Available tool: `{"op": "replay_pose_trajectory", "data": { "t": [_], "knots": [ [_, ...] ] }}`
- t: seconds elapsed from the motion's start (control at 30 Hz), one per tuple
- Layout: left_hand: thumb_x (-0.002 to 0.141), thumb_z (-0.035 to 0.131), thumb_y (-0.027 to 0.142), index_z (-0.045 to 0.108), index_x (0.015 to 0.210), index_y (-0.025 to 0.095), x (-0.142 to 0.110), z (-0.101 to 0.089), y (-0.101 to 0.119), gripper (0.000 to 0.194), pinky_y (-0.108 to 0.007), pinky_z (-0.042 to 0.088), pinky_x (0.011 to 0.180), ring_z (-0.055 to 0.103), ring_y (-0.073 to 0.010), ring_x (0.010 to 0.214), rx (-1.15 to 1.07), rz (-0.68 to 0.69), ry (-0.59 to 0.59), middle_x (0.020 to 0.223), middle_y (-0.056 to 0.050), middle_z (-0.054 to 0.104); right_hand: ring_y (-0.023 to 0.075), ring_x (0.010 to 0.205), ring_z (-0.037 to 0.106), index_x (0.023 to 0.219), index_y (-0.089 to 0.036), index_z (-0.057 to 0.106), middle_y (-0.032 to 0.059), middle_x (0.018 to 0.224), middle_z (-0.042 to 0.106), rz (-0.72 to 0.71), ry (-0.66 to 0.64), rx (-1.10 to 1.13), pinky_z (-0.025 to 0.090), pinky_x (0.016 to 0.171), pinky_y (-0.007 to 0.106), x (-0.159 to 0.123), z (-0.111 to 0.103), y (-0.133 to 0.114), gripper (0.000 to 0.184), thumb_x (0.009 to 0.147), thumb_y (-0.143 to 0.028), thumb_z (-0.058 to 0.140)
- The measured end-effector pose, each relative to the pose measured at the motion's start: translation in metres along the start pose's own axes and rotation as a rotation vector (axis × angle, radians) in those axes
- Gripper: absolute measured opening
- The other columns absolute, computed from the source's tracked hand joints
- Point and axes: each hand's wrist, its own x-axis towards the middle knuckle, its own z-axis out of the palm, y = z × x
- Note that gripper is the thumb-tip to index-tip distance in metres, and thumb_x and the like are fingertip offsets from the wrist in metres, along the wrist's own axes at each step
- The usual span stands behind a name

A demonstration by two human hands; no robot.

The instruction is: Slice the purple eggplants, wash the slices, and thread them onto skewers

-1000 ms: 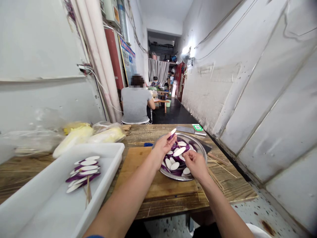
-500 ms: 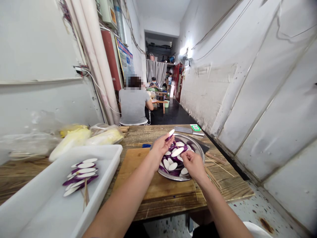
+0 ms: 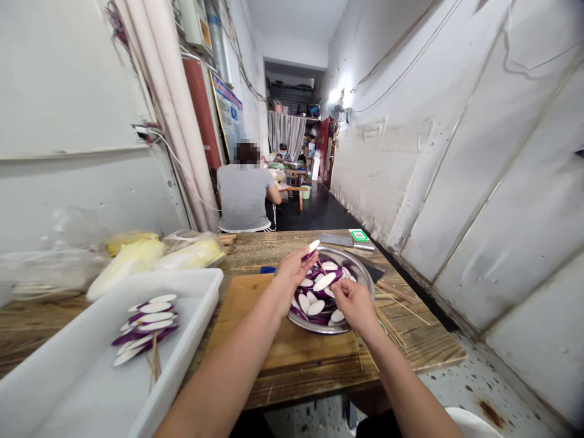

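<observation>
Over the metal bowl (image 3: pixel 367 286), my left hand (image 3: pixel 294 271) is closed round an eggplant slice (image 3: pixel 312 247) with a white face and purple skin. A thin bamboo skewer (image 3: pixel 321 266) slants down from that slice toward a second eggplant slice (image 3: pixel 325 281). My right hand (image 3: pixel 354 301) pinches this second slice at its right end; whether the skewer passes through it is hard to see. Many loose slices (image 3: pixel 314 308) fill the bowl below both hands. Left of my arms, skewered eggplant slices (image 3: pixel 152 317) lie in a white tray (image 3: pixel 207 304).
The bowl stands partly over a wooden cutting board (image 3: pixel 246 298). A cleaver (image 3: pixel 335 239) lies behind it, with bamboo skewers (image 3: pixel 392 328) to the right. Bagged cabbages (image 3: pixel 128 261) sit beyond the tray. A person in grey (image 3: pixel 244 194) sits past the table; another is farther back.
The whole view shifts slightly, so things appear a little farther left. Both hands keep nearly the same hold over the bowl.
</observation>
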Motion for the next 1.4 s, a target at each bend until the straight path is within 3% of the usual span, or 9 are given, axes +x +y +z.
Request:
{"op": "replay_pose_trajectory", "data": {
  "t": [0.33,0.6,0.9,1.4],
  "knots": [
    [0.078,0.055,-0.002,0.062,0.073,0.007,0.001,-0.002,0.0,0.012,-0.023,0.057,0.066,0.066,-0.0135,0.065,0.026,0.044,-0.027,0.071,-0.008,0.067,0.0122,0.048,0.043,0.062,-0.019,0.055,-0.002,0.051,0.051,0.005,0.012,-0.041,0.031,0.048,0.024,0.0,-0.002,-0.003,0.021,0.078,-0.03,0.047],
    [0.075,0.058,-0.004,0.063,0.073,0.007,0.0,-0.004,0.0,0.012,-0.028,0.057,0.07,0.067,-0.0162,0.069,0.065,0.052,-0.03,0.073,-0.009,0.067,0.0119,0.047,0.044,0.058,-0.019,0.053,-0.0019,0.05,0.051,0.01,0.029,-0.075,0.03,0.047,0.023,-0.001,-0.004,-0.009,0.021,0.077,-0.027,0.046],
    [0.076,0.059,0.0,0.064,0.079,0.006,-0.004,-0.004,0.001,0.008,-0.023,0.058,0.069,0.067,-0.0148,0.069,0.141,0.012,-0.086,0.079,-0.01,0.068,0.0111,0.048,0.043,0.054,-0.019,0.052,-0.0022,0.05,0.05,0.019,0.066,-0.096,0.029,0.048,0.022,-0.002,-0.006,-0.014,0.022,0.075,-0.02,0.048],
    [0.079,0.052,-0.003,0.062,0.081,0.007,-0.003,-0.001,0.003,0.015,-0.024,0.059,0.068,0.067,-0.0144,0.069,0.134,-0.087,-0.038,0.076,-0.009,0.067,0.0099,0.048,0.041,0.052,-0.019,0.049,-0.004,0.048,0.046,0.006,0.082,-0.157,0.027,0.048,0.021,-0.004,-0.007,-0.017,0.024,0.076,-0.017,0.049]
  ]
}}
